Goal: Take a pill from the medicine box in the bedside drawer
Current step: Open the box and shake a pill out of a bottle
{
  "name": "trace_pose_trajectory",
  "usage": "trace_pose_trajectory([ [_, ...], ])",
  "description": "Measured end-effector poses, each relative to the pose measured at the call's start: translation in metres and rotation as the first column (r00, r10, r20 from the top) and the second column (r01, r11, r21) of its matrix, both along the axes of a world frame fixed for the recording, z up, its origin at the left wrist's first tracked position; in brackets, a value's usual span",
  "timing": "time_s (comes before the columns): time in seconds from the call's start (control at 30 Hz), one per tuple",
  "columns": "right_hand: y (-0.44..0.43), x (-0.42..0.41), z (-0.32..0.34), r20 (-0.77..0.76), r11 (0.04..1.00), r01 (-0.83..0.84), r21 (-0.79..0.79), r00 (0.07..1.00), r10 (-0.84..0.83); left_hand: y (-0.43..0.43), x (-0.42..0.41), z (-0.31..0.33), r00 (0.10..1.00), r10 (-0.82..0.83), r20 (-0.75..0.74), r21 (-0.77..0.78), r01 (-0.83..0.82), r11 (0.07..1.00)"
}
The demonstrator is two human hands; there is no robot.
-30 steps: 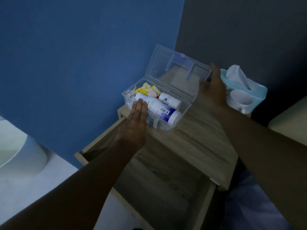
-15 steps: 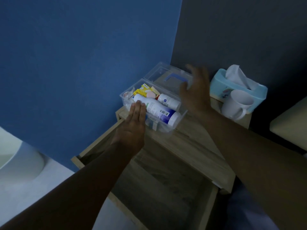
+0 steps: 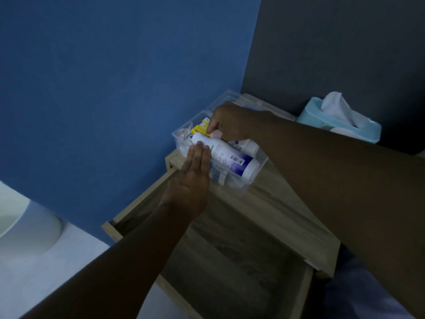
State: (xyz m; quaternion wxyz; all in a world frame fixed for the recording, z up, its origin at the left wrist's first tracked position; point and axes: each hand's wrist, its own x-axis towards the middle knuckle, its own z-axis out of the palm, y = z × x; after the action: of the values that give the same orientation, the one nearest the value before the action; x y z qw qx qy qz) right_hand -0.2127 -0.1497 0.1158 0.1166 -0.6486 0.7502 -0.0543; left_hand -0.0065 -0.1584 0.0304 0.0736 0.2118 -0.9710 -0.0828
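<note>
bedroom: wooden bedside table (image 3: 271,203), tissue box (image 3: 322,118).

Both forearms are bare and reach forward, away from the body. The left hand (image 3: 192,180) is flat, back upward, its fingers (image 3: 197,155) straight and pressed together side by side, pointing ahead; the thumb is hidden beneath the palm side. Its forearm runs straight back toward the lower left. The right hand (image 3: 227,124) lies ahead of the left and slightly to its right, near it but apart. Its wrist is bent so that the knuckles face up and the fingers (image 3: 212,127) curl downward, the tips drawn close together as in a pinch. Its forearm crosses back to the lower right.
</note>
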Motion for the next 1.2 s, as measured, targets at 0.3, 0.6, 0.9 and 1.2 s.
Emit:
trace_pose_trajectory([
  [0.3, 0.036, 0.007, 0.003, 0.142, 0.936, 0.215, -0.278, 0.973, -0.182, 0.002, -0.001, 0.005, 0.998, 0.016, 0.063, -0.022, -0.015, 1.000],
  [0.6, 0.135, 0.041, 0.044, 0.115, 0.896, 0.224, -0.385, 0.974, -0.194, 0.014, -0.008, 0.056, 0.965, 0.226, -0.135, 0.552, -0.117, 0.826],
  [0.9, 0.209, 0.066, 0.080, 0.124, 0.899, 0.173, -0.401, 0.983, -0.134, 0.116, -0.017, 0.107, 0.818, 0.489, -0.304, 0.907, 0.405, -0.113],
  [1.2, 0.263, 0.078, 0.109, 0.067, 0.940, 0.090, -0.330, 0.995, -0.072, 0.168, -0.021, 0.112, 0.817, 0.539, -0.205, 0.888, 0.387, -0.249],
])
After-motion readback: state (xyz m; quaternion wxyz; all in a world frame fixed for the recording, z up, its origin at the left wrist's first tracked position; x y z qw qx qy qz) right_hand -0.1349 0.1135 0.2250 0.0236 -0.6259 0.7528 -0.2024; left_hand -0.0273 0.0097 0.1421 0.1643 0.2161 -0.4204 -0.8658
